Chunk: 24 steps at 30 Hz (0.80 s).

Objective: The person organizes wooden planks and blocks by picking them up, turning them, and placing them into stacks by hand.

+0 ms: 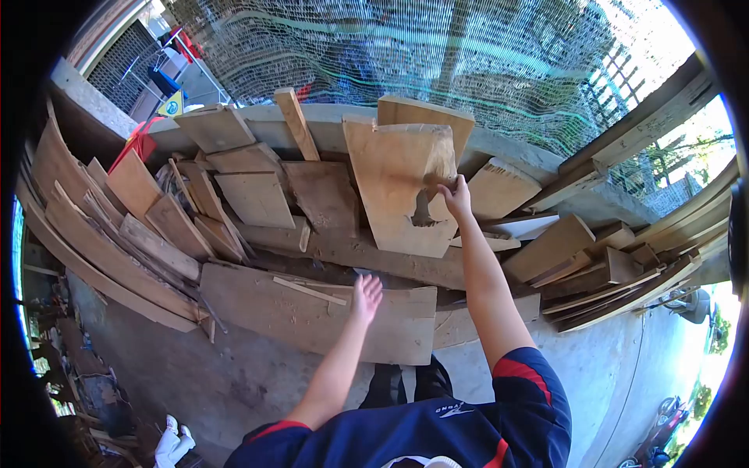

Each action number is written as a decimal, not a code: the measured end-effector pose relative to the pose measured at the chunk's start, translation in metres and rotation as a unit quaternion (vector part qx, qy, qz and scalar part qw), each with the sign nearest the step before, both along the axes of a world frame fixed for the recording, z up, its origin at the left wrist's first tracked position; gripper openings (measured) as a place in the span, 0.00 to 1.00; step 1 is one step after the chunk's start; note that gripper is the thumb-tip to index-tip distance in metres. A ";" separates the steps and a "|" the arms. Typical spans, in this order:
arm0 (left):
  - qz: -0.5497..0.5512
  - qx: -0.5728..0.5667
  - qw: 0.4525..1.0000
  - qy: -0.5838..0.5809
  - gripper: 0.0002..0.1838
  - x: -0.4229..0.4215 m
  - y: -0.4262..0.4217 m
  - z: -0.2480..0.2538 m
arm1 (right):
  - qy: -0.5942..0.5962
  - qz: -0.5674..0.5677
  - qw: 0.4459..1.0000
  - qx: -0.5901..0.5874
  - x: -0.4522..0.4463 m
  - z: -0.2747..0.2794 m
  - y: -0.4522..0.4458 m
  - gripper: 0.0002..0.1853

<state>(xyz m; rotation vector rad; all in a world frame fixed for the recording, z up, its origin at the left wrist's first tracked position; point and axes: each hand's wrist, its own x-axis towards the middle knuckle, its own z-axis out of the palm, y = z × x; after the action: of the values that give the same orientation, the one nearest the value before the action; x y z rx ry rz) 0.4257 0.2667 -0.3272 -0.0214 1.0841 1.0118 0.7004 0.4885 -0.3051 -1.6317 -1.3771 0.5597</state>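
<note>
My right hand [456, 198] is closed on the right edge of a tall light wooden board [390, 179], beside a dark, irregular hole in it. The board stands upright, leaning back against other boards and the low wall. Lower and to the left, my left hand [367, 297] is held with its fingers spread and nothing in it. It is over a long plywood board [257, 312] that stands on its edge near my legs. A thin wooden strip [310, 291] lies along that board's top, left of my left hand.
More wood pieces lean along the wall, such as a grey-brown board [253, 200] and a stack of curved-looking planks [117, 249] at left. Short boards [558, 249] stand at right. Green netting [351, 54] hangs behind the wall. Another person's white-clad legs [172, 446] show at lower left.
</note>
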 end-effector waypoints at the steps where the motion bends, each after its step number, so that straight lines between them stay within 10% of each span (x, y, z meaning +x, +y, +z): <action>1: -0.008 -0.007 1.000 -0.008 0.29 0.000 -0.020 -0.004 | 0.001 -0.001 1.000 0.000 -0.002 0.001 0.002 0.22; 12: 0.007 -0.045 0.998 0.036 0.21 -0.059 -0.065 -0.016 | -0.112 -0.163 0.980 0.036 -0.048 0.009 -0.055 0.30; 24: -0.022 -0.012 0.999 0.028 0.12 -0.086 -0.030 -0.009 | 0.054 -0.041 0.920 -0.385 -0.046 -0.086 -0.371 0.16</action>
<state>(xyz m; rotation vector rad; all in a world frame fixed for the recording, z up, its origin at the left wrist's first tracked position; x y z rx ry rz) 0.3397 0.2363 -0.3362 0.0102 1.1427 0.9649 0.6543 0.1179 -0.3916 -2.2126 -1.0452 1.2315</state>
